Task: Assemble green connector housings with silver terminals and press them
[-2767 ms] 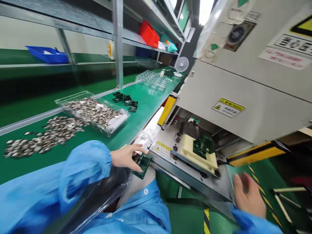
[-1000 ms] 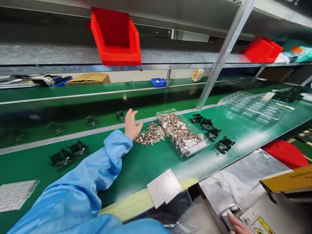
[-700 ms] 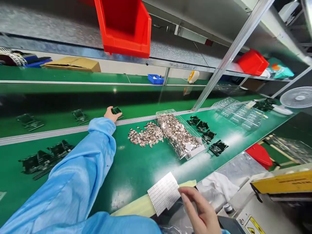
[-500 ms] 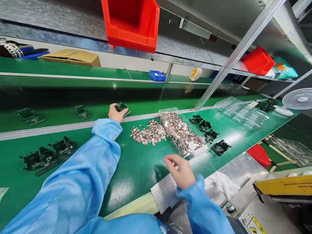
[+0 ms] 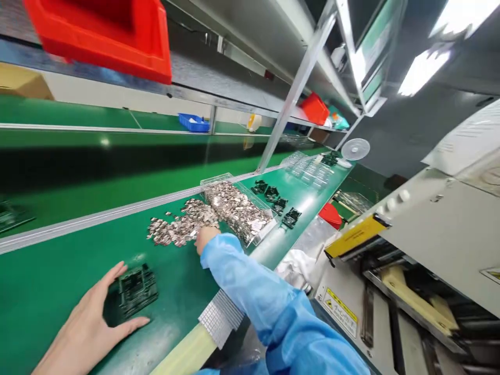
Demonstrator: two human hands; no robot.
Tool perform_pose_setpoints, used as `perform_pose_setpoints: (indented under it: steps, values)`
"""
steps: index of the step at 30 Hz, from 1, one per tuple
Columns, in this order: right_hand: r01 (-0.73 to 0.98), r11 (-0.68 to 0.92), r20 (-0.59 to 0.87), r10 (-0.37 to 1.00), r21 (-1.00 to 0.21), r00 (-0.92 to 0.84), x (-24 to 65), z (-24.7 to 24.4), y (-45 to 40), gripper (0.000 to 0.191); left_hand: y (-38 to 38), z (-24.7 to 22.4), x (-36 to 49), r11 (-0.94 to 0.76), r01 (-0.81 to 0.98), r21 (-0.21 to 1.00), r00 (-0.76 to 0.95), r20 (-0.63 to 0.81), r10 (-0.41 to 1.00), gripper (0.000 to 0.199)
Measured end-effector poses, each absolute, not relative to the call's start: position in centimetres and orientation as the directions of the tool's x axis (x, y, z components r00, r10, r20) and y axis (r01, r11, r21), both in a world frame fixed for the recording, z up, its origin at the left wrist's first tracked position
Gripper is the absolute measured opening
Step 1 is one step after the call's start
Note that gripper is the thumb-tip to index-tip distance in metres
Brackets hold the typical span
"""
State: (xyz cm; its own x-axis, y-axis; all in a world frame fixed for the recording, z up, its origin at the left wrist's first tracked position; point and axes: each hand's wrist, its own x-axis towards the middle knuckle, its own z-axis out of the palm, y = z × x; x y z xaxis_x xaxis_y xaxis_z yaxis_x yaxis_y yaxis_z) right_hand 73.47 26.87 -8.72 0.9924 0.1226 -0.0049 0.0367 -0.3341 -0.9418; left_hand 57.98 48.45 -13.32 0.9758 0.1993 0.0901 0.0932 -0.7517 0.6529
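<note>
My left hand is open over the green table, its thumb and fingers spread around a dark green circuit board. The board lies on the table between thumb and forefinger, and I see no firm grip on it. My right hand reaches down to the near edge of a loose pile of small, shiny metal pieces. Its fingertips are hidden, so whether they hold a piece does not show. Behind that hand stands a clear plastic tray heaped with the same pieces.
Several more circuit boards lie right of the tray. Clear blister trays sit farther back. A silvery gridded sheet hangs at the table's front edge. A red bin is on the shelf above; a machine stands at right.
My view has swung right. My left hand has come back from the rear strip, where it held a circuit board, and is now spread nearer me. My right hand has moved forward to the metal pieces.
</note>
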Motion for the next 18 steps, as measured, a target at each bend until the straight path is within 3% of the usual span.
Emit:
perform_pose_setpoints:
  steps: [3, 6, 8, 11, 14, 18]
  values:
    - [0.016, -0.379, -0.038, 0.134, -0.925, 0.99, 71.1, -7.2, 24.4, 0.027, 48.3, -13.2, 59.0, -0.779, 0.106, 0.618, 0.981, 0.065, 0.185, 0.099]
    - [0.002, -0.283, -0.041, 0.146, -0.959, 0.988, 66.9, -5.2, 21.4, 0.014, 47.7, -12.4, 59.2, -0.732, 0.129, 0.67, 0.969, 0.074, 0.237, 0.085]
    - [-0.02, -0.185, -0.047, 0.138, -0.983, 0.989, 64.2, -4.0, 19.6, 0.021, 46.9, -11.7, 59.2, -0.624, 0.127, 0.771, 0.954, 0.077, 0.289, 0.069]
    - [-0.089, -0.003, -0.089, 0.059, -0.996, 0.994, 61.2, -3.6, 17.7, 0.024, 44.3, -10.1, 59.3, -0.337, 0.16, 0.928, 0.941, -0.041, 0.335, 0.052]
    - [-0.074, 0.129, -0.084, -0.076, -0.989, 0.994, 59.5, -4.7, 16.5, 0.023, 40.1, -8.3, 59.2, -0.071, 0.144, 0.987, 0.963, -0.124, 0.239, 0.051]
    - [0.132, 0.037, 0.122, -0.207, -0.991, 0.971, 57.4, -6.6, 14.9, 0.015, 34.6, -7.0, 59.0, 0.171, 0.067, 0.983, 0.998, -0.07, 0.011, 0.053]
